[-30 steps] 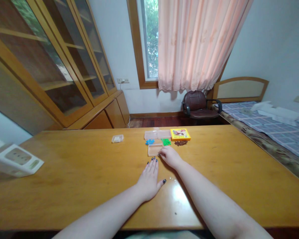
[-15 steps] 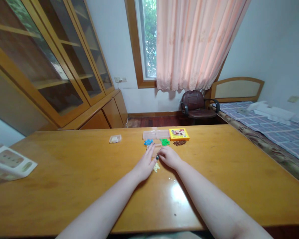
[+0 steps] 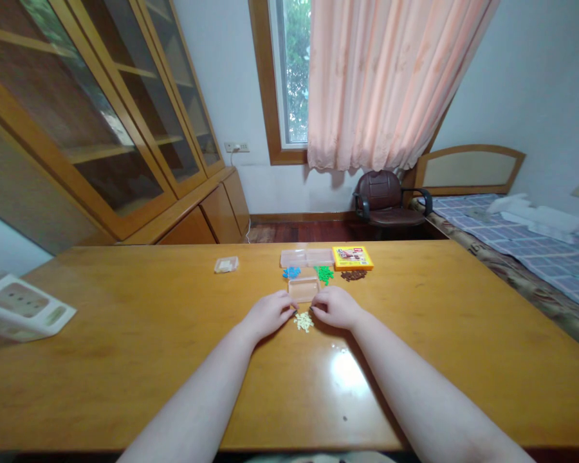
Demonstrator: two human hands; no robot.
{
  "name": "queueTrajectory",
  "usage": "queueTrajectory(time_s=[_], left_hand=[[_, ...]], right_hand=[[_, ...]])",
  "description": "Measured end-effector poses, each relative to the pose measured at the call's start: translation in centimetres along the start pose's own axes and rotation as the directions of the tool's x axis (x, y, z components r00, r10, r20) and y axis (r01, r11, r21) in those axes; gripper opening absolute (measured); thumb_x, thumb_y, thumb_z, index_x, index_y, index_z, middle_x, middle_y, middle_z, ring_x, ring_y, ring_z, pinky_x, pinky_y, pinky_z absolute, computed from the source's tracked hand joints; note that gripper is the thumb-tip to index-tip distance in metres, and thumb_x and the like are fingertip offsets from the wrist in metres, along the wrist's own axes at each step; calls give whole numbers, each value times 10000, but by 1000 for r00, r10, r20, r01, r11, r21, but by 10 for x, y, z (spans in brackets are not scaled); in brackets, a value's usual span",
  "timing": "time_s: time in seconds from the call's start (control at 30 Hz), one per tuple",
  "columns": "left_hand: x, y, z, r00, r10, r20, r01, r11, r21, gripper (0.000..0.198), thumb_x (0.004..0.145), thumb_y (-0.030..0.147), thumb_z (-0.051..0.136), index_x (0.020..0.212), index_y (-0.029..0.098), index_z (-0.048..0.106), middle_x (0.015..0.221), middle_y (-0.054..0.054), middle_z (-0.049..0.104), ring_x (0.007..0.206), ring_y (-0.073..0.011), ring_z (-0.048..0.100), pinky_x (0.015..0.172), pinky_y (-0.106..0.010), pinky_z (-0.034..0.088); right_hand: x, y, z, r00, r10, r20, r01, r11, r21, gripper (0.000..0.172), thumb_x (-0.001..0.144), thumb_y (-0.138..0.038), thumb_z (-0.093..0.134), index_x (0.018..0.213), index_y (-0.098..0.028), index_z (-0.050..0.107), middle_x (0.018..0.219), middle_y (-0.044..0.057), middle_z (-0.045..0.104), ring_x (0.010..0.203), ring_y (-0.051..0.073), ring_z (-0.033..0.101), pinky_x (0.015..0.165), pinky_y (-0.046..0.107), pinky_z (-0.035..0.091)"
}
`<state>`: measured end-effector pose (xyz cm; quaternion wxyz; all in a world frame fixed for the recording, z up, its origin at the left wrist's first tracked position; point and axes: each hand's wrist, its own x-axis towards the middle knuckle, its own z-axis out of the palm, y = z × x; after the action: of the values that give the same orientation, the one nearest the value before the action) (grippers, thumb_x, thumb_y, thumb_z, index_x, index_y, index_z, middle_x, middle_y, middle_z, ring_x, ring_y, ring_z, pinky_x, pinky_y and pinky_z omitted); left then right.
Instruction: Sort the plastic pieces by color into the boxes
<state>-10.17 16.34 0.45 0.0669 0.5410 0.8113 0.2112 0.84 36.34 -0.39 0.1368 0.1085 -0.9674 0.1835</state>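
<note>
A small pile of cream-coloured plastic pieces (image 3: 303, 321) lies on the table between my two hands. My left hand (image 3: 271, 313) rests at its left side, fingers bent loosely toward the pieces and the tips a little apart. On the right, my right hand (image 3: 336, 307) curves inward with its fingertips by the upper edge of the pile. Nothing shows in either hand. Just beyond them stands a clear plastic box (image 3: 303, 290); its inside looks bare. Blue pieces (image 3: 291, 273) and green pieces (image 3: 325, 275) lie behind this box, left and right.
Brown pieces (image 3: 354, 275) lie in front of a yellow box (image 3: 352, 258). Beside it is a long clear tray (image 3: 306, 258). A small clear container (image 3: 226, 264) stands farther left, and a white power strip-like object (image 3: 26, 305) at the table's left.
Both hands have drawn back from the clear box and moved apart to either side of the cream pile. The box and pile now show more fully. The view has shifted slightly.
</note>
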Motion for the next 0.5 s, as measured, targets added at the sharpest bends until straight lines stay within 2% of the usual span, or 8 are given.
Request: queueTrajectory(time_s=[0.07, 0.2, 0.37, 0.5], left_hand=[[-1, 3, 0, 1000, 6, 26, -6, 1000, 9, 183, 850, 257, 499, 920, 246, 668, 941, -23, 617, 862, -154, 586, 800, -253, 454], [-4, 4, -1, 998, 2, 61, -2, 1000, 7, 158, 832, 262, 529, 915, 246, 662, 950, -19, 626, 865, -157, 593, 794, -249, 458], [-3, 3, 1, 999, -8, 45, 8, 1000, 14, 128, 826, 246, 543, 885, 245, 657, 925, -9, 621, 846, -158, 595, 767, -250, 457], [-1, 3, 4, 998, -23, 53, 20, 999, 43, 124, 826, 244, 537, 856, 236, 657, 908, -8, 616, 822, -157, 590, 739, -247, 455]], right_hand=[[-1, 1, -1, 997, 82, -13, -83, 996, -33, 133, 813, -227, 562, 778, -197, 687, 725, 36, 682, 679, 150, 588, 652, 247, 394], [0, 5, 0, 968, 236, -87, -242, 968, -65, 221, 874, -304, 515, 997, -215, 675, 833, 60, 704, 724, 169, 617, 653, 257, 407], [1, 6, 2, 979, 203, 27, -202, 979, -40, 194, 872, -271, 515, 856, -223, 702, 800, 48, 705, 741, 164, 623, 656, 245, 415], [-1, 3, 1, 984, 175, -29, -175, 984, -21, 185, 856, -260, 522, 908, -214, 693, 812, 48, 706, 735, 160, 622, 683, 251, 420]])
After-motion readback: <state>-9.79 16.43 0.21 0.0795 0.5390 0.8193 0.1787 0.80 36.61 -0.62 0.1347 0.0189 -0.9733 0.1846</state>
